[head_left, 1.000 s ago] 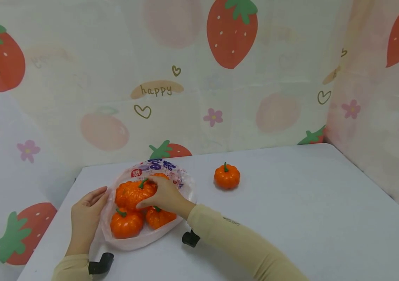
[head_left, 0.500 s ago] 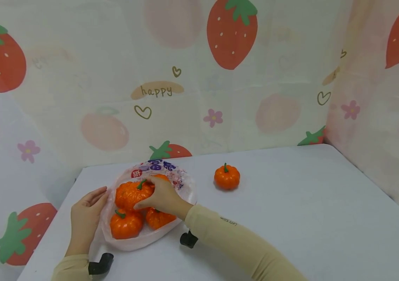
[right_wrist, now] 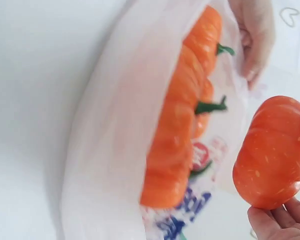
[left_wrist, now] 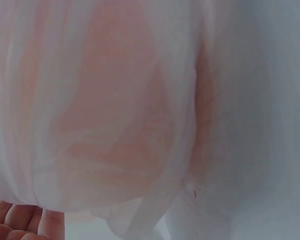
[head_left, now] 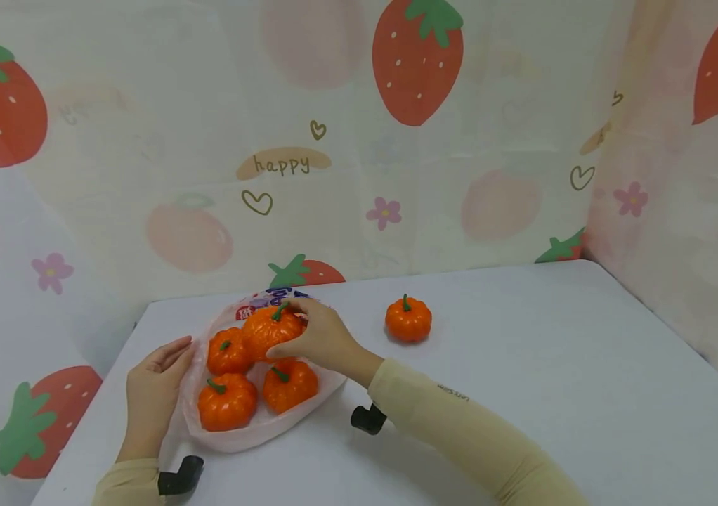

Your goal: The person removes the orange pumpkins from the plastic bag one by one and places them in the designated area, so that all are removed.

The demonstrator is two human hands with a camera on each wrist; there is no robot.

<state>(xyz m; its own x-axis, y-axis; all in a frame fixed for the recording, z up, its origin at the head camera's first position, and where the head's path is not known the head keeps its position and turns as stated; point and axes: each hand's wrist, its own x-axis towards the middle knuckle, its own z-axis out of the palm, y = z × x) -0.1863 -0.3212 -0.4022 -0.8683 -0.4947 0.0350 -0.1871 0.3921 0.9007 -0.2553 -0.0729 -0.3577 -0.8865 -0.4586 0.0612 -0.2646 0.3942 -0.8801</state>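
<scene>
One pumpkin [head_left: 268, 336], pinched between thumb and fingers of the right hand [head_left: 324, 341], is raised above the mouth of the plastic bag [head_left: 232, 441]. The left hand [head_left: 158, 383] pinches the bag's left rim; its fingertip contact is partly obscured. At least three more pumpkins [head_left: 227, 403] lie inside. A separate pumpkin [head_left: 408, 320] stands on the table [head_left: 555, 379], right of the bag. Work is judged partway: one unit outside, one lifted, the remainder bagged. Contents behind the lifted unit are concealed; the left wrist view is mostly blurred plastic.
</scene>
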